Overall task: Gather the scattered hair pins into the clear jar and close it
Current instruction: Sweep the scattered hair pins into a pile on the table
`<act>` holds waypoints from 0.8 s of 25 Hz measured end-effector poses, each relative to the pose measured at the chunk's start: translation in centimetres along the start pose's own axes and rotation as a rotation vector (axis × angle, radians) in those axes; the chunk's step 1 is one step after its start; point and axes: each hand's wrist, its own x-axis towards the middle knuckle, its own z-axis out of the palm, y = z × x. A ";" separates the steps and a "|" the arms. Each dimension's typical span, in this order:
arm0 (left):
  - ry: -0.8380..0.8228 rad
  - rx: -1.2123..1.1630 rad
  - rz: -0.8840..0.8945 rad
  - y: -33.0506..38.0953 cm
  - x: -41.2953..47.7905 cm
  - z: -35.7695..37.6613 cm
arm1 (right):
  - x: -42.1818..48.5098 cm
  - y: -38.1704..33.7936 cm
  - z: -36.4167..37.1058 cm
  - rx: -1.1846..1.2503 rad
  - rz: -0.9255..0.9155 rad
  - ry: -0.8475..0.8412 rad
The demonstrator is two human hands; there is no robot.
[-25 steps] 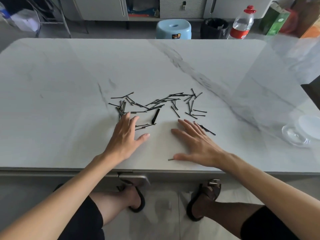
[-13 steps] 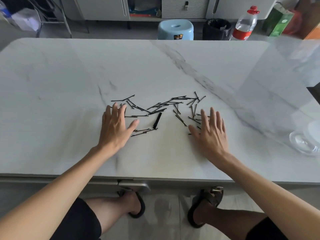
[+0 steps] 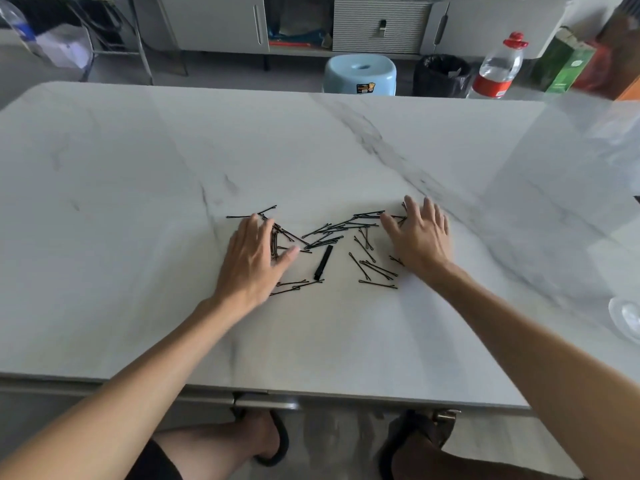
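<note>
Several thin black hair pins (image 3: 332, 233) lie scattered across the middle of the white marble table (image 3: 138, 161), with one thicker black clip (image 3: 323, 262) among them. My left hand (image 3: 251, 261) lies flat, fingers apart, on the left end of the scatter and covers some pins. My right hand (image 3: 420, 237) lies flat, fingers spread, at the right end, with a few pins just under and beside it. Only a sliver of the clear jar (image 3: 628, 318) shows at the right edge of the table; whether that is the jar or its lid I cannot tell.
Behind the far table edge stand a light blue stool (image 3: 360, 74), a black bin (image 3: 441, 76), a water bottle with a red cap (image 3: 498, 69) and a green carton (image 3: 562, 62). My legs and sandals show below the near edge.
Both hands have slid away from me onto the two ends of the pin scatter, the right hand furthest. Pins on the right now lie bunched nearer the middle.
</note>
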 end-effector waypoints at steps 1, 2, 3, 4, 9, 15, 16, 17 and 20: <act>-0.005 -0.002 -0.066 0.1 0.7 -0.3 | 0.4 0.1 0.1 0.009 -0.005 -0.049; -0.020 0.017 -0.114 0.2 1.1 -0.3 | 0.2 -0.3 0.5 -0.005 -0.057 -0.083; -0.046 0.056 -0.128 0.0 1.6 0.1 | -0.2 -1.1 1.7 -0.010 -0.137 -0.114; -0.064 0.089 -0.116 -0.4 2.0 0.7 | -0.7 -2.2 3.3 -0.003 -0.224 -0.129; -0.026 -0.076 0.172 -0.2 -0.1 -0.4 | -3.5 -2.7 2.6 0.108 -0.552 -0.091; -0.126 -0.168 0.292 -0.5 -3.4 -0.9 | -7.4 1.5 1.6 -0.064 -0.093 -0.037; -0.083 -0.174 0.241 0.0 -3.0 -0.6 | -7.7 0.8 2.1 -0.077 -0.082 -0.060; -0.042 -0.158 0.165 0.6 -2.5 -0.3 | -7.8 -0.3 2.6 -0.066 -0.074 -0.073; -0.045 -0.081 -0.061 2.0 -1.6 0.4 | -7.9 -3.3 3.8 -0.065 -0.067 -0.085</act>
